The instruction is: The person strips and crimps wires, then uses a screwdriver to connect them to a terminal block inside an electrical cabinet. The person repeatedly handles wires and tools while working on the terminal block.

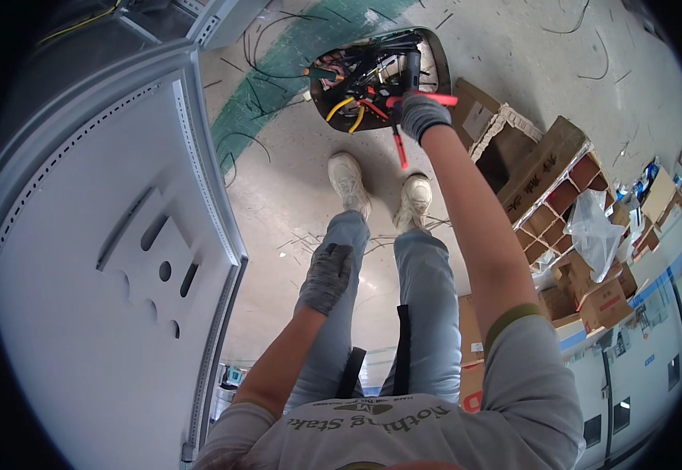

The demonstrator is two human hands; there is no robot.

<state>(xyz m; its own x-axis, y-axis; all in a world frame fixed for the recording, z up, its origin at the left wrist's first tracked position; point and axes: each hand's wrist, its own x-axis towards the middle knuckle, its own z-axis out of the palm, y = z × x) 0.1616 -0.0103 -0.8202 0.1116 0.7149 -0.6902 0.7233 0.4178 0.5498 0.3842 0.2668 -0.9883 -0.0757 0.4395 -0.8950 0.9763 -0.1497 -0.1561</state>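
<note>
"Where's the red-handled tool [401, 150]?"

"At one o'clock, at the near edge of the tool bag [319, 98]; the right hand [424, 116] has its fingers curled around it."

"And the left hand [328, 276]?"

"Toward seven o'clock from centre, resting on the trouser leg [339, 337], fingers pressed together."

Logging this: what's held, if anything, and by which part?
The right hand holds a red-handled tool, apparently by a handle; the left hand, nothing visible.

Grey gloves [424, 117], seemingly knitted, cover both hands [326, 278]. A grey T-shirt [525, 384] has olive cuffs [511, 321] and dark chest lettering [419, 416]; light-blue trousers [429, 290] reach far off-white shoes [347, 178].
</note>
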